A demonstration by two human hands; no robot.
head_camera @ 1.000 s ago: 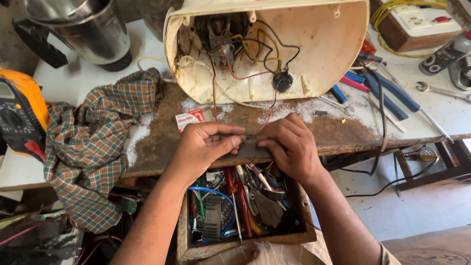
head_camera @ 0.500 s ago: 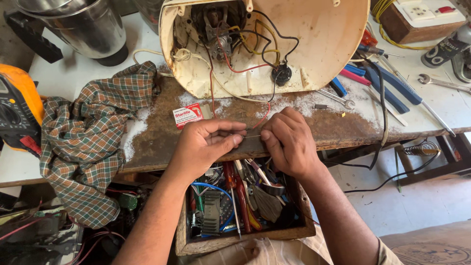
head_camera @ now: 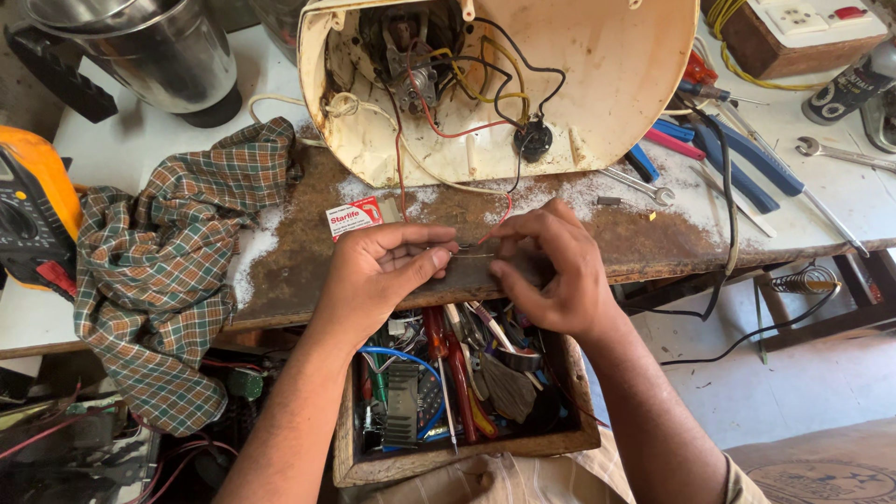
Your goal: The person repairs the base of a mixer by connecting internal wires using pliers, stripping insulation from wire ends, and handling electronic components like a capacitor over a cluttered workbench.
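Your left hand (head_camera: 378, 275) and right hand (head_camera: 551, 271) are bare: no gloves, no rings and no watch or band at either wrist. Both forearms are uncovered along all of their visible length, with no sleeve edge reaching into view; fine dark hair shows on them. The fingernails are short and plain. At the bottom edge, between and beside your arms, a strip of light beige striped cloth (head_camera: 523, 481) shows, the garment you wear on your body; how it is cut cannot be told.
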